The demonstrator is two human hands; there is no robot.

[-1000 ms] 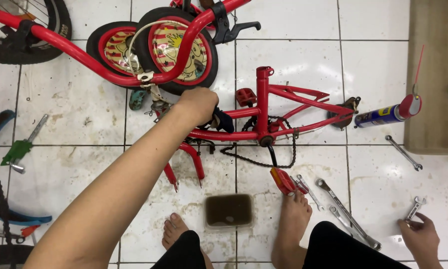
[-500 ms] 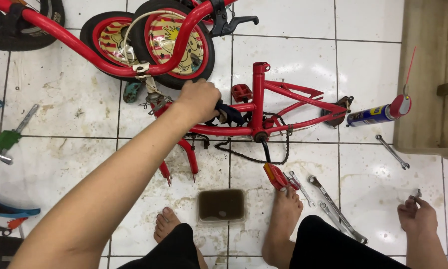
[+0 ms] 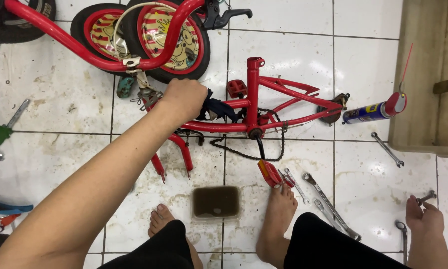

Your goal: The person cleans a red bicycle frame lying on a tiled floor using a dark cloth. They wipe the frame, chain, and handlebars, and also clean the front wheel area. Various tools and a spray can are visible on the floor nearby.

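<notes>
left hand (image 3: pixel 185 98) grips dark rag (image 3: pixel 218 107) on red bike frame (image 3: pixel 254 94) | right hand (image 3: pixel 423 218) fingers small bolt (image 3: pixel 426 198)

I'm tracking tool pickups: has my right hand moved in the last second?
Yes. The right hand moved forward over the white floor tile, toward the blue spray can, reaching a small metal tool.

Spray can (image 3: pixel 375 111) laid beside wooden step (image 3: pixel 426 74); wrenches (image 3: pixel 328 204) scattered on tiled floor (image 3: pixel 59 94); tub of brown liquid (image 3: pixel 216 202) set nearby.

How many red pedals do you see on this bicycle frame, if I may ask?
2: one pedal above the red frame, beside its upright tube; the other below it, near the right foot. None seems hidden.
</notes>
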